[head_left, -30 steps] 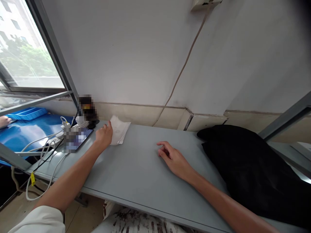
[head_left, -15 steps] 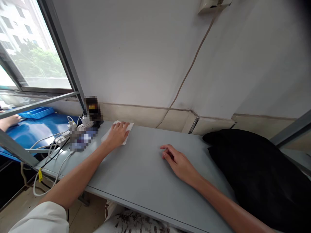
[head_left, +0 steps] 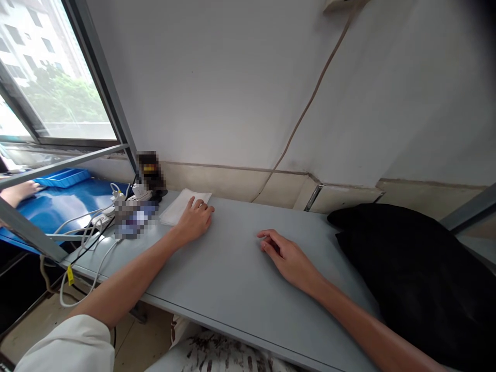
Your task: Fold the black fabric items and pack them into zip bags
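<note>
A flat white sheet, perhaps paper or tissue (head_left: 179,206), lies on the grey table (head_left: 232,268) toward the back left. Over its right edge rests my left hand (head_left: 195,221), palm down, fingers slightly bent and apart, holding nothing. My right hand (head_left: 289,258) lies on its side near the table's middle, its fingers loosely curled with a gap to the thumb and nothing between them.
A black cloth or bag (head_left: 411,279) covers the table's right end. Left are a blurred flat object (head_left: 135,219), a power strip (head_left: 140,196) with cables and a dark blurred item (head_left: 151,173). Beyond the frame, another person's hand (head_left: 23,191) is near a blue tray (head_left: 64,177).
My left hand has slid right, off most of the white sheet, uncovering it. My right hand stays in place. The view has shifted slightly.
</note>
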`<state>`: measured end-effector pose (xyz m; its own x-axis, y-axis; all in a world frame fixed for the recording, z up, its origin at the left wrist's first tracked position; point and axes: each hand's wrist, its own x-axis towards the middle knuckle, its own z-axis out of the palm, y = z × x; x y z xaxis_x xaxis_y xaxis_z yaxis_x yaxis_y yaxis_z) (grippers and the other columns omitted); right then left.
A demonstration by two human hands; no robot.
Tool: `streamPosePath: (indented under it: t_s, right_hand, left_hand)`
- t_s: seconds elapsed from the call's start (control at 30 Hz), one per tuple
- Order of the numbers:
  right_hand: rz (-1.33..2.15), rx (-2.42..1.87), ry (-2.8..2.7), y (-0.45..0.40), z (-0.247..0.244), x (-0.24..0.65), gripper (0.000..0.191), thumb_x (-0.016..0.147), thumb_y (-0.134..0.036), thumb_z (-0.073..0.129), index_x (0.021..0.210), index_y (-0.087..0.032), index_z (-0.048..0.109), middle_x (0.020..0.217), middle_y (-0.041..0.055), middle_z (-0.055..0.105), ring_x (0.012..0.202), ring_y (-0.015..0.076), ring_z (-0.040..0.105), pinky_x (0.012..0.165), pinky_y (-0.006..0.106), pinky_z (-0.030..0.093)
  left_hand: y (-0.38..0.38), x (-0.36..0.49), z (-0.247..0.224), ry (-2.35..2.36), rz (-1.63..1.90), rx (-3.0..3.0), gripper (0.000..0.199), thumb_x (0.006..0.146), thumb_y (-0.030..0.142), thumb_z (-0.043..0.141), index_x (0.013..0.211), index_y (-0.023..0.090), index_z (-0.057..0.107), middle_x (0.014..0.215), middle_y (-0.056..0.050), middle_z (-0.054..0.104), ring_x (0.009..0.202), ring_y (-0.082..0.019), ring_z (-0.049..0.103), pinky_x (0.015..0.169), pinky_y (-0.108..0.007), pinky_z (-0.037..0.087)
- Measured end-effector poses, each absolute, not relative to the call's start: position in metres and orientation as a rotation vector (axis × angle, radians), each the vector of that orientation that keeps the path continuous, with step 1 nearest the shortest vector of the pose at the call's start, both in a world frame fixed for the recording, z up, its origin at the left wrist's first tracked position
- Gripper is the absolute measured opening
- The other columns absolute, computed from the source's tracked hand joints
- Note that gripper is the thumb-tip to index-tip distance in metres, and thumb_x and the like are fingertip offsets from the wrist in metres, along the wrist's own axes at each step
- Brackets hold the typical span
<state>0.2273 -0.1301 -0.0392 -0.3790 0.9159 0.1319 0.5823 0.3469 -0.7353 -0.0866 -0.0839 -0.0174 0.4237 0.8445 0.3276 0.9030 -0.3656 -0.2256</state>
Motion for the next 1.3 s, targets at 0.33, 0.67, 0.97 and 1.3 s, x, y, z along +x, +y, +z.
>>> streamPosePath:
  t_s: [0.33,0.67,0.97,1.3]
  right_hand:
    - [0.816,-1.299,-2.084,-0.131,-0.035,0.228,0.032,0.103,-0.048,0.042,0.120,-0.028,0.061,0.099,0.0026,0.072,0.091,0.0236,0.066,0.085,0.040,0.050]
    - [0.781,-1.292,-2.091,-0.128,-0.039,0.228,0.029,0.105,-0.041,0.041,0.121,-0.028,0.061,0.103,0.0034,0.072,0.093,0.0238,0.067,0.086,0.040,0.052]
    - [0.241,-1.185,-2.214,-0.128,-0.038,0.228,0.035,0.106,-0.029,0.037,0.121,-0.027,0.069,0.122,0.0109,0.070,0.116,0.0305,0.060,0.104,0.052,0.047]
    - [0.252,-1.373,-2.355,-0.119,-0.057,0.229,0.054,0.107,-0.047,0.041,0.153,-0.022,0.051,0.162,0.0129,0.047,0.153,0.0329,0.038,0.126,0.057,0.029]
  left_hand:
    - [-0.089,-0.071,-0.022,-1.579,-0.218,-2.244,0.030,0.104,0.032,0.049,0.123,0.015,0.066,0.101,-0.016,0.078,0.127,-0.038,0.056,0.119,-0.064,0.024]
    - [-0.093,-0.058,-0.017,-1.361,-0.432,-2.482,0.029,0.108,0.029,0.045,0.130,0.020,0.061,0.125,-0.011,0.069,0.120,-0.028,0.061,0.116,-0.050,0.040]
    - [-0.103,-0.054,-0.014,-1.235,-0.622,-2.965,0.035,0.110,0.037,0.044,0.141,0.026,0.055,0.147,-0.008,0.056,0.137,-0.023,0.053,0.117,-0.040,0.044]
    - [-0.108,-0.044,-0.020,-1.287,-0.533,-3.087,0.048,0.110,0.044,0.041,0.156,0.030,0.043,0.163,-0.005,0.045,0.152,-0.022,0.039,0.131,-0.050,0.021]
